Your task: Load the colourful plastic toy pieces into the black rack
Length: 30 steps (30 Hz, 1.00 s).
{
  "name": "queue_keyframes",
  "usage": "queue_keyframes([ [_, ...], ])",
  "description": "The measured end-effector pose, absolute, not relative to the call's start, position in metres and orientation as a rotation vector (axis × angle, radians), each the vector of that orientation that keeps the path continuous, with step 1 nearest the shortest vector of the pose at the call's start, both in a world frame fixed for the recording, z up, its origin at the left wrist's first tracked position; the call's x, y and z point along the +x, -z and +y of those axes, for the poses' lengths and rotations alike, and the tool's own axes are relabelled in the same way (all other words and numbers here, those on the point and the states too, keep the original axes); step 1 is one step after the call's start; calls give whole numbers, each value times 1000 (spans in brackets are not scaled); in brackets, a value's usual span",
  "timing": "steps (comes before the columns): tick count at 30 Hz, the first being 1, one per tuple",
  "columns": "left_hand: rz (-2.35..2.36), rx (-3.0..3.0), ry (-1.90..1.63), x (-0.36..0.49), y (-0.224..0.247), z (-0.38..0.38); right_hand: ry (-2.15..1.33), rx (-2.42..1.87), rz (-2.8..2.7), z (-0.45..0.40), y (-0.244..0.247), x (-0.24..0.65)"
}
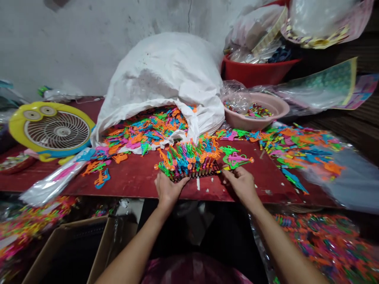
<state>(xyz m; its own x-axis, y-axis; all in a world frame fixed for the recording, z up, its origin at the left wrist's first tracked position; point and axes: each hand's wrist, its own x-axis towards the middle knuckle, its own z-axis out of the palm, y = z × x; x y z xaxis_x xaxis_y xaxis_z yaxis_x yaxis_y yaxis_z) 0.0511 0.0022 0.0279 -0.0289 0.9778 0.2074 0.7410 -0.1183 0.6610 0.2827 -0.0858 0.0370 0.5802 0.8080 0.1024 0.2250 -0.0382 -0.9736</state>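
Note:
A black slotted rack (211,172) lies near the table's front edge, packed with upright, gun-shaped plastic toys (189,156) in orange, green, blue and pink. At the rack's left end, my left hand (167,190) is closed on it, thumb along the front side. My right hand (243,184) is by the right end, thumb and fingers pinched around a small yellow piece (226,168) that points toward the rack. Just beyond that hand lie a pink toy gun (238,158) with an orange round tip and some green ones (229,150).
Behind the rack, a big white sack (166,67) spills more toys. A yellow fan (60,132) stands left. At right are a pink basin (266,103), a red tub (257,71) and a loose toy pile (308,148). Below left sits a cardboard box (99,252).

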Motion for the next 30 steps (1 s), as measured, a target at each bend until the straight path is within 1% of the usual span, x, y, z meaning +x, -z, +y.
queue_keyframes([
  [4,1799,1888,-939,51,-27,2,-486,-1628,-1027,-77,-23,277],
  [10,1801,1902,-889,50,-29,2,-218,-1650,-1268,-74,-25,274],
  [18,1824,1877,-852,51,-29,3,-161,-1700,-1384,-71,-25,275],
  [25,1803,1915,-776,50,-30,4,-165,-1810,-1567,-68,-39,278],
  [28,1659,1888,-806,38,-25,6,-151,-1840,-1604,-66,-39,278],
  [30,1454,1795,-932,25,-27,6,-112,-1855,-1616,-65,-37,278],
])
